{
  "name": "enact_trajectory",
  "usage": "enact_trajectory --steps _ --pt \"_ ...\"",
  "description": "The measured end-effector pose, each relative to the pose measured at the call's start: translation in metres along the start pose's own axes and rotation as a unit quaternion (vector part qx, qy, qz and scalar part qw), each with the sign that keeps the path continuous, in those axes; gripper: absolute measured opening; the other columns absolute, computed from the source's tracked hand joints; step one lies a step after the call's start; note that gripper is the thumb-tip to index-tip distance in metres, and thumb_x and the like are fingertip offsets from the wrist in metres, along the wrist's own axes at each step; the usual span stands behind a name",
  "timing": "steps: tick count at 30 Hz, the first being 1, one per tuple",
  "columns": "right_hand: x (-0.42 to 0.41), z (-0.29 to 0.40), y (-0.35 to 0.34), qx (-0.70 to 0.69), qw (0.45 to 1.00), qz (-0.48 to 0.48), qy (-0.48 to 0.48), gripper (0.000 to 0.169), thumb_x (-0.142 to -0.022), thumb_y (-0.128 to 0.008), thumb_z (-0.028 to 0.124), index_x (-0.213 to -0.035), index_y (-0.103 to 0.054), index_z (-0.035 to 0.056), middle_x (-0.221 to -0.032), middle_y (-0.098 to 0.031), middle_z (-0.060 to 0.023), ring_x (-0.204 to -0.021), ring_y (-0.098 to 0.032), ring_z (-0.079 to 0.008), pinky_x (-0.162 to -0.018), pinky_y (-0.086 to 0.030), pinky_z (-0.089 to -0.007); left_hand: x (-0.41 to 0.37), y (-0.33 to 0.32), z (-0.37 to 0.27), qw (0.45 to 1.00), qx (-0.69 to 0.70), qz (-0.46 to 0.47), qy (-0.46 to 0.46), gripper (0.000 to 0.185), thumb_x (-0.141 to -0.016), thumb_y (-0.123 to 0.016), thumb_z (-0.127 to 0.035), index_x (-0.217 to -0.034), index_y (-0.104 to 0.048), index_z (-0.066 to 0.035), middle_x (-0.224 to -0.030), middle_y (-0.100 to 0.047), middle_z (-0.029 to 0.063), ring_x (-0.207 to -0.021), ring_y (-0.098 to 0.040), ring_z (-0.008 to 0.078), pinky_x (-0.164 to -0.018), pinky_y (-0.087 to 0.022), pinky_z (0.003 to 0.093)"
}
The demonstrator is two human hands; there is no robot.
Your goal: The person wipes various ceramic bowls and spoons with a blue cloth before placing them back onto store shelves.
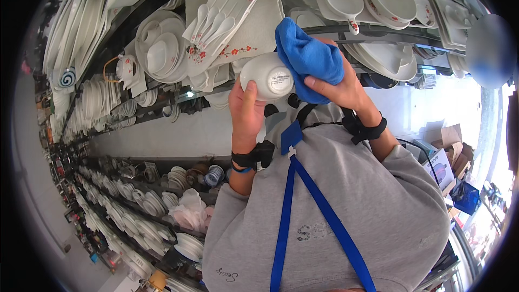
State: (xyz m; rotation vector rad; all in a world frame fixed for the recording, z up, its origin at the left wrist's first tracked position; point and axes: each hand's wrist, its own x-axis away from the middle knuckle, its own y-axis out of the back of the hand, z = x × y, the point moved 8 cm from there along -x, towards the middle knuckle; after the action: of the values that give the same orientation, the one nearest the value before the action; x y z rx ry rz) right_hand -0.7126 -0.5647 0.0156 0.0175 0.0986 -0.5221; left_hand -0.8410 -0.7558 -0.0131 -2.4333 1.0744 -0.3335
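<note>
My left hand point(248, 107) grips a white ceramic bowl point(259, 74), its thumb lying along the outer wall. The bowl is tipped so that its base faces up, and a printed label point(280, 80) sits on that base. A bunched blue cloth point(310, 59) fills my right hand point(344, 85) and touches the bowl's right side. Just beyond the bowl, white spoons point(211, 22) rest on a long white dish point(233, 2) with red flower decoration.
A glass shelf ahead carries stacked plates point(160, 44), a small teapot point(126, 71), a handled bowl point(344, 0) and a deep bowl point(391, 2). More crockery point(150, 202) lines shelves behind on the left. Cardboard boxes point(456, 150) lie on the right.
</note>
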Motion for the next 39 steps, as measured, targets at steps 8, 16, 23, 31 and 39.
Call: enact_trajectory --steps 8,16,23,31,39 --pt "-0.003 -0.036 -0.002 -0.154 0.977 0.009 -0.145 0.066 -0.101 -0.082 0.033 -0.152 -0.057 -0.0007 -0.14 -0.069 -0.0145 -0.13 -0.064 -0.0223 -0.113 -0.051 -0.0395 0.007 0.016 0.0 0.99 -0.12 -0.047 -0.056 0.055 -0.12 -0.035 -0.038 -0.15 -0.053 0.005 -0.141 -0.066 0.017 -0.129 -0.067 0.0275 -0.109 -0.056 0.0431" --pt "0.0 -0.036 -0.039 -0.111 0.945 0.263 -0.162 0.106 -0.081 -0.1 0.038 -0.161 -0.044 -0.0023 -0.151 -0.061 -0.0172 -0.141 -0.057 -0.028 -0.121 -0.045 -0.0425 0.002 0.013 -0.017 0.973 -0.204 -0.056 -0.087 0.056 -0.115 -0.049 -0.048 -0.134 -0.063 0.003 -0.117 -0.071 0.0112 -0.102 -0.069 0.0163 -0.087 -0.055 0.0316" --pt "0.002 -0.023 -0.056 -0.073 0.957 0.241 -0.143 0.089 -0.078 -0.102 0.031 -0.149 -0.058 -0.001 -0.138 -0.069 -0.0144 -0.126 -0.066 -0.0247 -0.113 -0.052 -0.0395 0.002 0.013 -0.037 0.942 -0.262 -0.179 -0.112 0.035 -0.115 -0.056 -0.036 -0.112 -0.063 -0.002 -0.098 -0.064 0.0039 -0.089 -0.06 0.0092 -0.078 -0.049 0.0286" --pt "-0.003 0.035 -0.054 0.133 0.961 0.139 0.198 0.058 -0.071 -0.094 0.013 -0.123 -0.071 0.005 -0.118 -0.071 -0.0134 -0.102 -0.071 -0.0346 -0.095 -0.058 -0.0426 -0.008 0.015 -0.033 0.962 -0.206 -0.149 -0.098 0.052 -0.121 -0.038 -0.045 -0.115 -0.064 -0.001 -0.123 -0.073 0.0143 -0.114 -0.066 0.0202 -0.104 -0.05 0.0367" --pt "-0.004 0.046 -0.061 0.3 0.904 0.103 0.287 0.057 -0.069 -0.088 0.018 -0.123 -0.072 0.011 -0.121 -0.07 -0.0139 -0.106 -0.069 -0.0365 -0.092 -0.058 -0.0452 0.0 -0.01 -0.017 0.99 -0.124 -0.047 -0.038 0.068 -0.119 -0.032 -0.056 -0.159 -0.042 -0.002 -0.158 -0.054 0.0166 -0.143 -0.056 0.0278 -0.123 -0.043 0.0436"
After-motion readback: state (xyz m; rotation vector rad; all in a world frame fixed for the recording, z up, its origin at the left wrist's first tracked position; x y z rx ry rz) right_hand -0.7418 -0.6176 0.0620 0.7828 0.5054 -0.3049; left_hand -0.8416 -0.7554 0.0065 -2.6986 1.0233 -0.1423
